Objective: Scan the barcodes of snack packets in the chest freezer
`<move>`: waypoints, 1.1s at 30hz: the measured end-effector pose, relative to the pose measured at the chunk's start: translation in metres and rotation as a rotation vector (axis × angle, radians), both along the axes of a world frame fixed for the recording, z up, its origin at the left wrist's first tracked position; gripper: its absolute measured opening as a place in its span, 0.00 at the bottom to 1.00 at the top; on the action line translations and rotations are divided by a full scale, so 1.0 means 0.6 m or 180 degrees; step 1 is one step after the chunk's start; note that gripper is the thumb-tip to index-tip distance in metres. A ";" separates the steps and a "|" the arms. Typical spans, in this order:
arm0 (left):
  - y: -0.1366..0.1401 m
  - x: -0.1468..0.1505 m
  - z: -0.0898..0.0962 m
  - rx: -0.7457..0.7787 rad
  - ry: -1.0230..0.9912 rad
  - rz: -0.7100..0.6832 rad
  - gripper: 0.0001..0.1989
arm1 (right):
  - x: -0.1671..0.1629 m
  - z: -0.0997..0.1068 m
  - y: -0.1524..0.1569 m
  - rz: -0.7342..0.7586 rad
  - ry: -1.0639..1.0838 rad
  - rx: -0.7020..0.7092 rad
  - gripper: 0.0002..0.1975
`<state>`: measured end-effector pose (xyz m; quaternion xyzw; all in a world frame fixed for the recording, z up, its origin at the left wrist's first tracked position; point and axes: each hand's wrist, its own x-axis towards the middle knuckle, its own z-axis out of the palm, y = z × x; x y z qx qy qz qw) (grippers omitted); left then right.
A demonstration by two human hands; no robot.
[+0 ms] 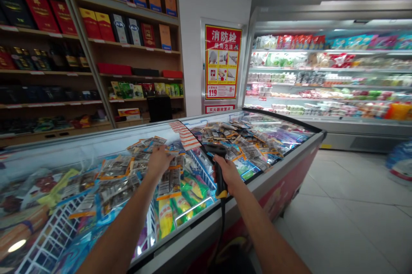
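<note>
Head view: left hand (161, 161) is on the near-left packets (117, 167), fingers curled down; tips hidden, can't tell if they pinch one. Right hand (228, 172) has its fingers wrapped round the scanner (220, 176), grip upright, head on top, cord (222, 222) hanging below. Packets lie in two loose heaps on the freezer (299, 175) top, second heap (249, 141) beyond the scanner, right of the striped strip (184, 134).

To do this well, probably: take one packet by its edge, lay it flat, label uncovered, scanner head square to it; keep the cord off the heaps and don't shove packets over the rim. Glare off the glass may get in the way.

Packets look flat, thin, glossy; brownish middles, orange and blue edges, pale printed panels; many overlap, some tilted. Print too small to read.
</note>
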<state>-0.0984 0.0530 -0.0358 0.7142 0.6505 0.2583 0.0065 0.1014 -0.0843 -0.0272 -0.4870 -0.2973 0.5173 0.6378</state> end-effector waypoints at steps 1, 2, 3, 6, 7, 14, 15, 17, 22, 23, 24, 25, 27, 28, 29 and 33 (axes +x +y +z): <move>0.002 0.004 -0.004 0.0048 -0.0149 0.0007 0.24 | -0.001 -0.001 0.000 -0.0002 0.0000 -0.0008 0.15; 0.005 0.006 -0.006 0.0039 -0.0306 0.0004 0.23 | -0.001 -0.001 0.000 -0.0002 -0.0004 -0.0012 0.15; 0.007 0.005 -0.007 -0.0047 -0.0482 -0.0021 0.22 | -0.001 -0.001 0.000 -0.0005 -0.0007 -0.0013 0.15; 0.012 -0.005 -0.005 -0.0527 -0.1128 -0.0300 0.24 | -0.001 -0.002 0.002 0.0003 -0.0010 -0.0015 0.16; 0.013 -0.010 -0.005 -0.0672 -0.1298 -0.0404 0.27 | -0.002 -0.002 0.002 0.0007 -0.0004 -0.0014 0.16; 0.015 0.005 -0.012 -0.0391 -0.1796 -0.0433 0.23 | -0.015 0.014 -0.005 0.0215 0.0093 -0.0017 0.14; 0.017 0.012 -0.011 -0.0301 -0.1912 -0.0456 0.23 | -0.015 0.017 -0.008 0.0275 0.0131 -0.0007 0.15; 0.020 0.026 -0.006 -0.0151 -0.2103 -0.0520 0.23 | -0.014 0.023 -0.012 0.0414 0.0234 0.0017 0.15; 0.031 0.057 0.014 0.0078 -0.2281 -0.0760 0.26 | -0.006 0.027 -0.017 0.0595 0.0319 0.0080 0.16; 0.033 0.062 0.018 0.0086 -0.2278 -0.0802 0.27 | -0.004 0.026 -0.018 0.0590 0.0305 0.0092 0.16; 0.035 0.067 0.022 0.0095 -0.2255 -0.0827 0.27 | -0.002 0.026 -0.019 0.0583 0.0298 0.0096 0.16; 0.036 0.071 0.025 0.0108 -0.2227 -0.0836 0.27 | 0.000 0.025 -0.019 0.0577 0.0301 0.0094 0.16; 0.039 0.079 0.030 0.0155 -0.2174 -0.0829 0.27 | 0.005 0.024 -0.021 0.0550 0.0331 0.0076 0.16; 0.040 0.084 0.031 0.0163 -0.2159 -0.0828 0.26 | 0.008 0.023 -0.022 0.0529 0.0347 0.0064 0.16; 0.041 0.088 0.031 0.0159 -0.2162 -0.0840 0.26 | 0.011 0.023 -0.022 0.0497 0.0357 0.0064 0.16; 0.049 0.118 0.023 0.0041 -0.2323 -0.1013 0.27 | 0.033 0.021 -0.022 0.0230 0.0322 0.0139 0.16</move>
